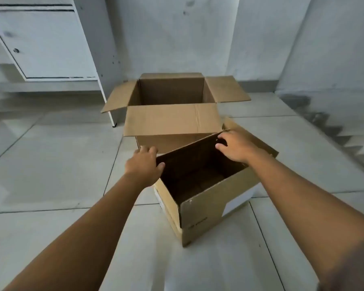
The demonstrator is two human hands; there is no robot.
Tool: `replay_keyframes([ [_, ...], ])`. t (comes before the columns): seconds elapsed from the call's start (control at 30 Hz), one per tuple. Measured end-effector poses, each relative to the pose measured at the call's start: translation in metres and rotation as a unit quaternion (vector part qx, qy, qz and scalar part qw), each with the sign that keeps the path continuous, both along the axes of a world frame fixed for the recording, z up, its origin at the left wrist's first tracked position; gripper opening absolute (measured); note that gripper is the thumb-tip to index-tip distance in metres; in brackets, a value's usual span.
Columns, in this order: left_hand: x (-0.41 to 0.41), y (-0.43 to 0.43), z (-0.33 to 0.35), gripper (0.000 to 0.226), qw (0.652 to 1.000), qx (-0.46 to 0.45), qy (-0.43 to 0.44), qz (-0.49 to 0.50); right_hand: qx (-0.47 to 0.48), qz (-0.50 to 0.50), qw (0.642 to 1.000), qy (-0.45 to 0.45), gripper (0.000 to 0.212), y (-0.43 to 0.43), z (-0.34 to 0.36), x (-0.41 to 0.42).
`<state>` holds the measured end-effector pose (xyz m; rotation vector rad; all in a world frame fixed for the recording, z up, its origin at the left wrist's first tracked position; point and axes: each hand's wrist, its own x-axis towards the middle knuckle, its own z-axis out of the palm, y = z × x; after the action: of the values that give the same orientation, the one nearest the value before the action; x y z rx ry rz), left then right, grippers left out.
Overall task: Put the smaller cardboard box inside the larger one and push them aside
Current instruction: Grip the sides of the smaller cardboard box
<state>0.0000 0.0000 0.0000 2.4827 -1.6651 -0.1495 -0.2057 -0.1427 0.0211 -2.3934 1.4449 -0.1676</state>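
Observation:
The larger cardboard box (pixel 172 120) stands open on the tiled floor at the centre, its four flaps spread outward. In front of it, turned at an angle, sits the smaller cardboard box (pixel 206 208), open at the top with a white label on its right side. My left hand (pixel 144 164) grips the smaller box's left corner, thumb over the rim. At the far right corner my right hand (pixel 235 145) holds the rim, fingers curled over the edge. The smaller box's inside is dark and looks empty.
A white cabinet (pixel 44 43) with a door and a thin leg stands at the back left, close to the larger box's left flap. A grey wall (pixel 177 38) rises right behind the larger box. Tiled floor (pixel 51 164) spreads left and right of the boxes.

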Motion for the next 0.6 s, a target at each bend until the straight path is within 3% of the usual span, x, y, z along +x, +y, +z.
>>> replay_keyframes([
  [0.23, -0.003, -0.01, -0.018, 0.04, 0.996, -0.036, 0.085, 0.017, -0.105, -0.091, 0.989, 0.044, 0.046, -0.04, -0.007, -0.035],
  [0.4, 0.014, -0.017, -0.018, 0.042, 0.993, -0.034, 0.112, -0.013, -0.016, -0.126, 0.99, 0.068, 0.051, -0.056, -0.018, -0.052],
  [0.6, 0.021, -0.022, -0.016, 0.066, 0.984, -0.072, 0.159, 0.039, -0.042, -0.133, 0.988, 0.068, 0.034, -0.045, -0.033, -0.057],
])
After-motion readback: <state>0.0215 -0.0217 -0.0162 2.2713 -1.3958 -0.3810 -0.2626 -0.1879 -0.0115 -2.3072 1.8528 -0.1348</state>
